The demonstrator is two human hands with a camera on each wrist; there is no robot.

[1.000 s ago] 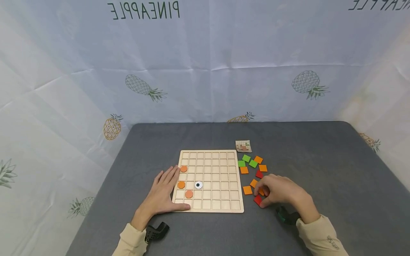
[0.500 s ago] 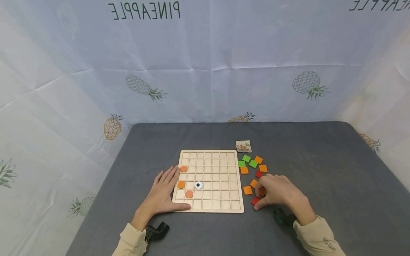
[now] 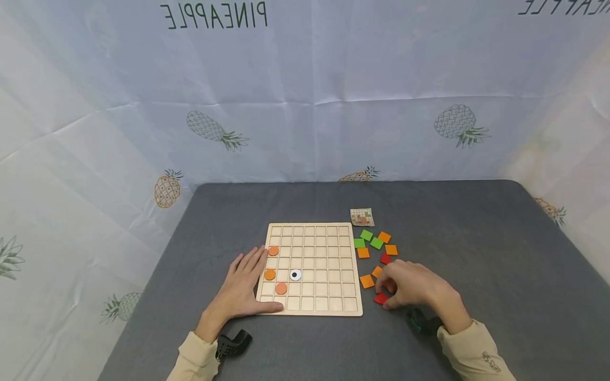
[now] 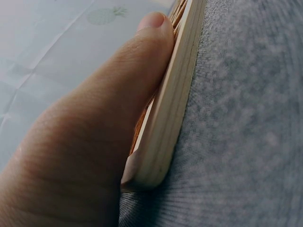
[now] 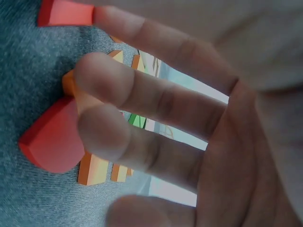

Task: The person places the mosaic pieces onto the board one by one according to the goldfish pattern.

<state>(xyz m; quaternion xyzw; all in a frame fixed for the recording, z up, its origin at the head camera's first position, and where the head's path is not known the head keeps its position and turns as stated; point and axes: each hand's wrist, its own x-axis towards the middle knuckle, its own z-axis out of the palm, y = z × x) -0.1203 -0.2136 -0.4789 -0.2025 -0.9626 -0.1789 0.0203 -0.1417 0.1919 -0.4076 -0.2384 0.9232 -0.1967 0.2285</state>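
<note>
The left hand (image 3: 242, 290) lay between eight and nine o'clock of the wooden board (image 3: 329, 264), fingers straight, slightly apart and touching its edge, thumb over the near corner. Beyond the board's opposite edge, between three and four o'clock, the right hand (image 3: 415, 286) pinched a red tile (image 3: 380, 299) between thumb and forefinger; whether the tile touched the table (image 3: 305, 349) I could not tell. An orange tile (image 3: 366, 281) lay just beside it, towards ten or eleven. On the board sat orange discs (image 3: 269, 274) at eight, nine and ten o'clock. Green tiles (image 3: 366, 235) lay at two.
</note>
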